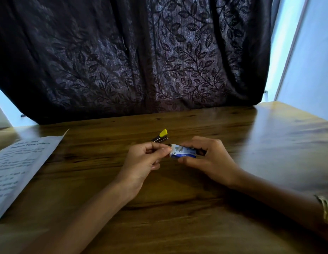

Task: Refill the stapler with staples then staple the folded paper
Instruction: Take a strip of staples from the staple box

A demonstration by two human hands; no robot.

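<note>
The table [196, 208] is glossy, grained wood. The stapler [160, 138] shows shiny metal with a yellow plastic tip; the staple box [183, 153] looks like printed card. Matt paper [18, 167] lies at the left edge, under a textured leaf-patterned cloth curtain [132, 55].

A dark leaf-patterned curtain [141, 57] hangs behind the wooden tabletop [269, 136]'s far edge; daylight shows past both curtain sides.

Wooden table [196, 208] — printed paper [18, 167], seemingly a stapler [160, 137].
</note>
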